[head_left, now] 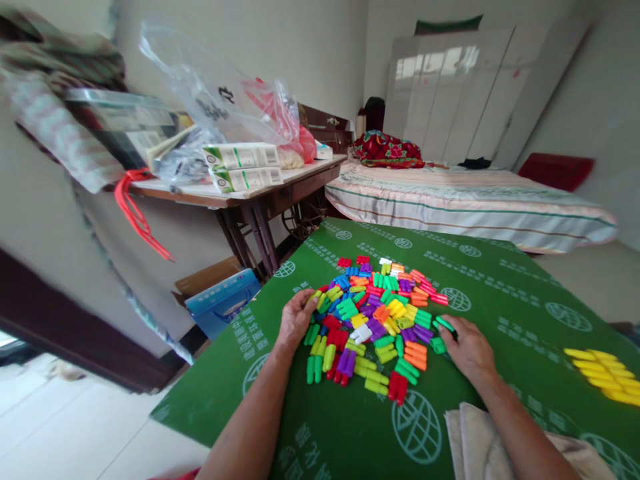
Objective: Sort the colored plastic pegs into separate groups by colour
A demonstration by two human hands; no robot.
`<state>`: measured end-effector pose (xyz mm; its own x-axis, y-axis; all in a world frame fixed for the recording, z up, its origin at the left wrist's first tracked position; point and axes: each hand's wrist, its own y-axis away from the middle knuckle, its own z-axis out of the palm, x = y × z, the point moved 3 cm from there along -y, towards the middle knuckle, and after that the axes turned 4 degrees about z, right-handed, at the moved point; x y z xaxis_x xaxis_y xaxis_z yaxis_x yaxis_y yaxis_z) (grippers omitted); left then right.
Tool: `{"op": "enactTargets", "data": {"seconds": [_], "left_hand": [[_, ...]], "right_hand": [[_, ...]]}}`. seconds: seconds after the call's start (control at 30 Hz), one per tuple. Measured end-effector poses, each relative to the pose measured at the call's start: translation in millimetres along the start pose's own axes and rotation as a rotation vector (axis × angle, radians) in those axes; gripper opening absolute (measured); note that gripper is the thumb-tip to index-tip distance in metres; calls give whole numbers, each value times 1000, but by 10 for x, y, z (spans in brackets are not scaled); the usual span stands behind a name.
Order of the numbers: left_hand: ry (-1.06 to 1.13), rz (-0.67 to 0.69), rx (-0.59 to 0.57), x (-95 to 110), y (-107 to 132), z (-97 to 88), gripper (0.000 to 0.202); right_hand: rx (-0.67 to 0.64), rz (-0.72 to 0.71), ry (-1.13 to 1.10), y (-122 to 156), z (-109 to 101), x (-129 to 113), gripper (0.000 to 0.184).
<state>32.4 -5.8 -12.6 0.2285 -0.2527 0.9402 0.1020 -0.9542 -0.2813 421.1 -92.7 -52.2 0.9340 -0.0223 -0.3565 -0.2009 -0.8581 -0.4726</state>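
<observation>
A heap of small bullet-shaped plastic building blocks [373, 308] in many colours covers the middle of the green board. At its left edge, my left hand [296, 320] has thumb and fingers pinched on a yellow-green block [317, 297]. On the opposite side, my right hand [469, 345] grips a green block [444, 324] between thumb and fingers. Another green block [438, 345] lies just below those fingertips. Two red blocks [398, 387] rest at the near edge of the heap. Farther right, several yellow blocks [605, 375] lie side by side, apart from the heap.
The green printed board [225, 393] is the work surface. A folded beige cloth [483, 443] lies under my right forearm. To the left stands a table [300, 179] with boxes [245, 167] and plastic bags; a blue carton [223, 303] sits below. Behind is a bed [450, 193].
</observation>
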Motion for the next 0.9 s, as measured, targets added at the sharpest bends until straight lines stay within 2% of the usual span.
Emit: {"op": "enactTargets", "data": {"seconds": [0.23, 0.5, 0.9], "left_hand": [[-72, 3, 26, 59, -15, -32, 64], [93, -56, 45, -14, -27, 4, 67], [-137, 20, 5, -65, -73, -51, 57]], "right_hand": [[-27, 46, -3, -26, -21, -60, 41], [3, 39, -21, -26, 10, -49, 39], [1, 36, -17, -39, -17, -91, 36]]}}
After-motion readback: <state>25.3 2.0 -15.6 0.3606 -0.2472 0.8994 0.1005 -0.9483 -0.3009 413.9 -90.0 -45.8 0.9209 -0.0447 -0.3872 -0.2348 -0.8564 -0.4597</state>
